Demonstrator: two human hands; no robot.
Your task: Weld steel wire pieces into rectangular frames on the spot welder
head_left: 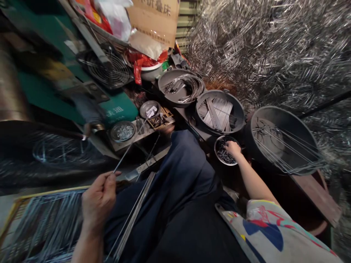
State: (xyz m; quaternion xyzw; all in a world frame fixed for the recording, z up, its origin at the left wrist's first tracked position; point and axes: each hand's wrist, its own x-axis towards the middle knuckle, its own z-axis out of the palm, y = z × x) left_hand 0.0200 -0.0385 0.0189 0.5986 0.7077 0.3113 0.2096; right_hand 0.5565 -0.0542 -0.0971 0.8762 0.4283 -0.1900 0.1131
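My left hand (100,199) is closed, thumb against fingers, on one end of a thin metal rod (128,148). The rod slants up and away toward the work ledge. Off to the right, my right hand (233,149) reaches into a round bowl (226,163) of small dark metal pieces (223,153). Its fingers are drawn together among the pieces, and their tips are partly hidden, so what they pinch does not show. Several more thin rods (134,219) lie across my lap beside my left hand.
Along the right stand a pan of coiled wire (192,87), a pan of straight metal strips (219,113) and a deep pan with bent wires (274,140). A green machine (117,109) and a dish of small metal bits (123,131) are at left. Tangled wire frames (263,51) pile up behind.
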